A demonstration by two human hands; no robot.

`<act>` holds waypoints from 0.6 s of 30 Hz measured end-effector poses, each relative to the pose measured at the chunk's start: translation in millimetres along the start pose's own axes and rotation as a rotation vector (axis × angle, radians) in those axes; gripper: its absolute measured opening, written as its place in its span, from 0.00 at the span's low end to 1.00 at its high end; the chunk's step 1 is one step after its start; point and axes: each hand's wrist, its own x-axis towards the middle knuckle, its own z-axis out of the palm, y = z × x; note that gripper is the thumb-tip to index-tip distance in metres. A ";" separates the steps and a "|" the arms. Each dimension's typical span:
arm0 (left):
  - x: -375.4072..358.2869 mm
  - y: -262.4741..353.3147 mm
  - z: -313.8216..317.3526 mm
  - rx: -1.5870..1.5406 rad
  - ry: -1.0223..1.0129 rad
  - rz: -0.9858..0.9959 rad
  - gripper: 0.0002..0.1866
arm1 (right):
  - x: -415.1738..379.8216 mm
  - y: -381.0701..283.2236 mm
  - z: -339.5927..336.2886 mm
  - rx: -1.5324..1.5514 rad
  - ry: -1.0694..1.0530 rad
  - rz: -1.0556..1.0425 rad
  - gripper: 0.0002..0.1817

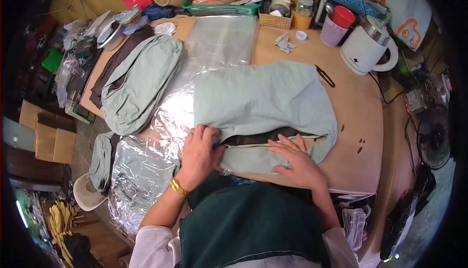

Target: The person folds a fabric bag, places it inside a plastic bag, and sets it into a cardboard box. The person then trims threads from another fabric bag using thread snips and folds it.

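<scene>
The right hand [299,161] has fingers apart; the left hand's [196,152] grip is unclear. Uneven pressing could crease the pale cloth [253,92].

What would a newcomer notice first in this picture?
Probably the pale green cloth on the table, with the left hand and right hand at its dark opening. Next, the shiny clear plastic beside it, on the left. The white kettle at the table's far right also stands out.

place: small workshop | worktable [360,117] | pale-green cloth [258,90] | plastic sheeting [219,41] | cardboard boxes [45,143]
</scene>
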 end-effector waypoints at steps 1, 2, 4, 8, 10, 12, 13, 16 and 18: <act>-4.7 -15.2 1.7 -0.051 -0.041 -0.084 0.15 | 2.4 1.5 -5.4 0.128 -0.025 0.046 0.26; -9.5 -19.1 3.8 -0.047 -0.028 -0.091 0.15 | 5.3 -1.0 -7.6 0.029 0.156 -0.021 0.18; -16.3 -14.6 6.3 -0.189 -0.041 -0.157 0.08 | 17.0 -13.5 0.6 0.088 0.189 0.021 0.16; -6.7 18.2 8.1 -0.534 -0.031 -0.160 0.06 | 47.1 -47.2 40.6 0.240 0.347 -0.050 0.11; -1.1 24.6 7.2 -0.566 -0.042 -0.178 0.06 | 53.2 -50.3 56.1 0.330 0.411 -0.062 0.11; 0.5 22.5 13.1 -0.701 -0.078 -0.223 0.08 | 54.9 -48.6 61.7 0.500 0.520 -0.012 0.13; -1.2 19.9 15.0 -0.708 -0.080 -0.209 0.08 | 55.0 -47.7 61.1 0.489 0.531 -0.009 0.13; -2.4 16.7 14.0 -0.709 -0.173 -0.222 0.09 | 55.4 -51.5 57.4 0.306 0.475 -0.131 0.12; -2.8 15.1 18.2 -0.791 -0.167 -0.242 0.09 | 57.7 -52.5 63.0 0.360 0.415 -0.032 0.11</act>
